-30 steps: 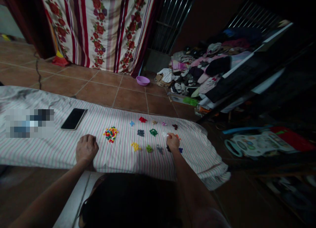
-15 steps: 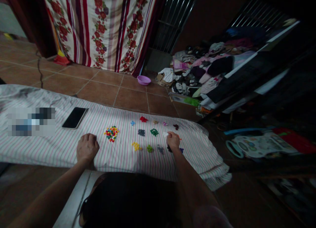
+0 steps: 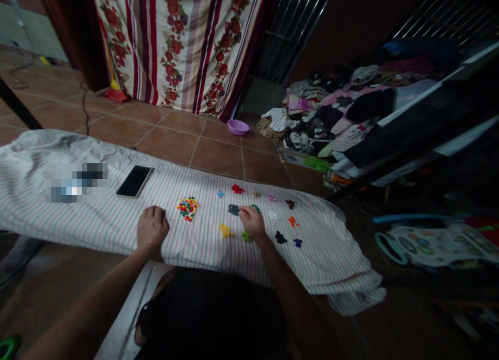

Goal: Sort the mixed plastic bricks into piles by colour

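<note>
My left hand rests on the striped cloth, its fingers curled down and what they may hold hidden. To its right lies a pile of mixed-colour beads. My right hand, fingers pinched, is over the small single-colour piles, its fingertips beside the dark grey pile and partly over the green pile. Whether it holds a bead is too small to tell. Below it sit a lime pile and a yellow pile. White, orange and black piles lie to the right.
A phone lies on the cloth at left, near a blurred-out patch. Beyond the cloth's far edge, a purple basin stands on the tiled floor before a floral curtain. Clothes are heaped at the back right.
My right hand has moved left from the white pile to the dark grey and green piles, uncovering the orange and black ones. The whole view has shifted slightly. My left hand stays on the cloth.
</note>
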The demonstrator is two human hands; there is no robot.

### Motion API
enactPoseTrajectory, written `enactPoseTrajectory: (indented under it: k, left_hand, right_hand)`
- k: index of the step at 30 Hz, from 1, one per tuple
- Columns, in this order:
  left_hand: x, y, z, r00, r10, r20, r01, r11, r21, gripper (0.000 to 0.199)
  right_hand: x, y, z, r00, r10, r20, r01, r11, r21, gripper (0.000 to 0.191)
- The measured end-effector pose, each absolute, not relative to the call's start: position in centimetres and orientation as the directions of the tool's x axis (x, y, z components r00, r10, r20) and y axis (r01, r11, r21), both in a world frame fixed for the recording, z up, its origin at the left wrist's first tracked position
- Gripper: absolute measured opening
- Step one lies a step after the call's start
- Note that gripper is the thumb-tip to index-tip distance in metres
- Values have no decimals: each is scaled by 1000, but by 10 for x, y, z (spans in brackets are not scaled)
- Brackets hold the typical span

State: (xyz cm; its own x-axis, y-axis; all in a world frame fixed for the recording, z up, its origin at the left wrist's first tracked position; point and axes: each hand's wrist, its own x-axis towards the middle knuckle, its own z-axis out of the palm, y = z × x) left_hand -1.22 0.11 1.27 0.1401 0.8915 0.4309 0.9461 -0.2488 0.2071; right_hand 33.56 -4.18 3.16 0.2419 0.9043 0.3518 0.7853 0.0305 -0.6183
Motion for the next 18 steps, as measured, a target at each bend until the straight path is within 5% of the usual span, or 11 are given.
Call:
enactPoseTrajectory:
  k: [5, 18]
  left_hand:
    - [-12, 0, 16, 143, 899, 414, 946, -247, 210, 13]
    - [-11, 0, 15, 129, 900, 415, 947, -236, 217, 12]
  right_hand:
    - [248, -26, 14, -27, 950, 312, 719, 236, -654, 29]
    - [186, 6, 6, 5, 967, 256, 802, 149, -578, 41]
